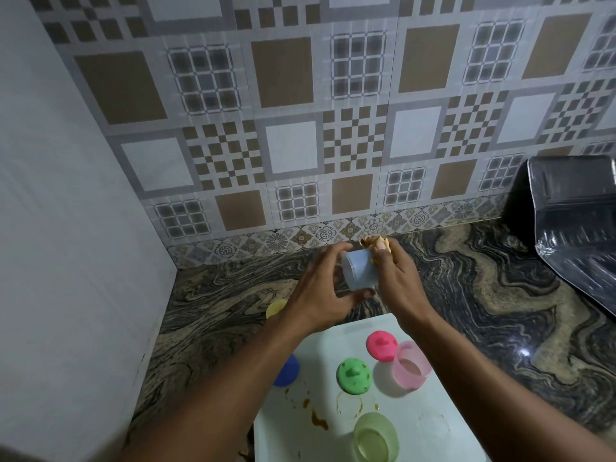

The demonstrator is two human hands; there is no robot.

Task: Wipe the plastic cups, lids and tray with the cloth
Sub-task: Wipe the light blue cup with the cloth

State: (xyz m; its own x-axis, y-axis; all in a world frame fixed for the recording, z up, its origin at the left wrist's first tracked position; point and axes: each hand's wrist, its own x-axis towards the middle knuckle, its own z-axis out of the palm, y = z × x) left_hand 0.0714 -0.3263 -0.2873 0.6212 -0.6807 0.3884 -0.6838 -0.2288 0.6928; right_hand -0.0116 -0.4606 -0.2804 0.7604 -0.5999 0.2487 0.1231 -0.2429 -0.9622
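Head view: nearest, a green cup stands on the white tray, with brown stains beside it. Farther along the tray sit a green lid, a pink cup and a pink lid. The left forearm hides part of a blue lid at the tray's left edge. A yellow lid lies beyond on the table. Above, the left hand grips a tilted blue cup, and the right hand clutches a yellow cloth at the cup's mouth.
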